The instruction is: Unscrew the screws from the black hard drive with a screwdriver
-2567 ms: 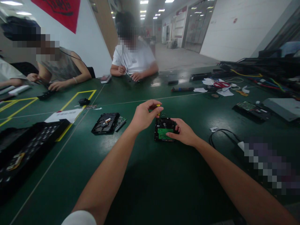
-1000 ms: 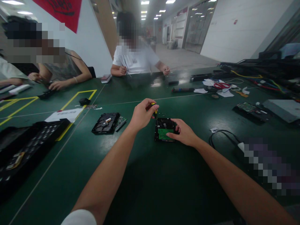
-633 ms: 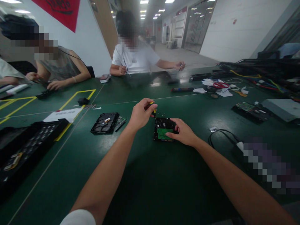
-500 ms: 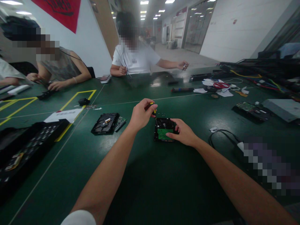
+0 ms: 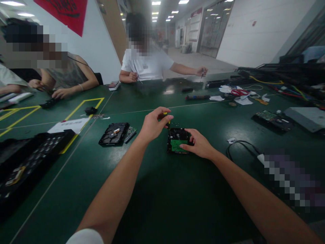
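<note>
A black hard drive (image 5: 175, 135) with a green circuit board (image 5: 175, 145) on its upper face lies flat on the green table. My left hand (image 5: 156, 123) pinches a small screwdriver (image 5: 167, 122) with a yellow and black handle, held upright over the drive's far left corner. Whether its tip touches a screw is too small to tell. My right hand (image 5: 199, 145) grips the drive's right side, with the thumb on the circuit board and the fingers at the far right edge. Several tiny screws (image 5: 177, 124) lie just beyond the drive.
Left of the drive lie another black drive casing (image 5: 113, 134) and a loose circuit board (image 5: 130, 134). A black tray (image 5: 38, 162) stands at far left. Rightward are a cable (image 5: 238, 142), another drive (image 5: 271, 121) and a grey box (image 5: 306, 118). Two people (image 5: 146, 64) work across the table.
My left hand's fingertips have shifted slightly right around the screwdriver handle. My right hand and the hard drive stay in place. The person opposite has moved a hand slightly.
</note>
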{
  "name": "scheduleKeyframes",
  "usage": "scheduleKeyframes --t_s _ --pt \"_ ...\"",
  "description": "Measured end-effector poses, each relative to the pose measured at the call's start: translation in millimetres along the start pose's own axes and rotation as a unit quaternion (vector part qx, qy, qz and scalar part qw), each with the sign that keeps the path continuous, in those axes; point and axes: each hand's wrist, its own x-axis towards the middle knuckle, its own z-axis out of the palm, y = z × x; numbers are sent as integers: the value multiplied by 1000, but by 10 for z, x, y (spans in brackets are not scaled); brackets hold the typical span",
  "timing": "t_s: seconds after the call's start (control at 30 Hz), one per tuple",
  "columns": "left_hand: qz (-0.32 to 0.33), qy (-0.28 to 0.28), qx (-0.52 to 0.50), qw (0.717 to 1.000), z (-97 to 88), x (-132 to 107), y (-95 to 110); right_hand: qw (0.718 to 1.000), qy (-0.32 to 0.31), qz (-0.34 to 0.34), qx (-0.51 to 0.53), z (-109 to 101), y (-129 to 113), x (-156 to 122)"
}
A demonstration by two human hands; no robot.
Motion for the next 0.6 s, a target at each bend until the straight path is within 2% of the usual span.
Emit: scheduleKeyframes --t_s 0.17,0.3,0.4,0.6 --pt "21 -63 6 998 15 -49 145 1000 4 -13 2 1 8 2" --pt "-12 -99 -57 993 20 -60 211 1000 2 -11 0 -6 0 0" --pt "-41 -105 -104 988 5 -54 217 1000 -2 -2 -2 -12 -7 -3" --pt "-32 -104 -79 991 -66 -37 198 1000 0 -4 -1 -8 -3 -1"
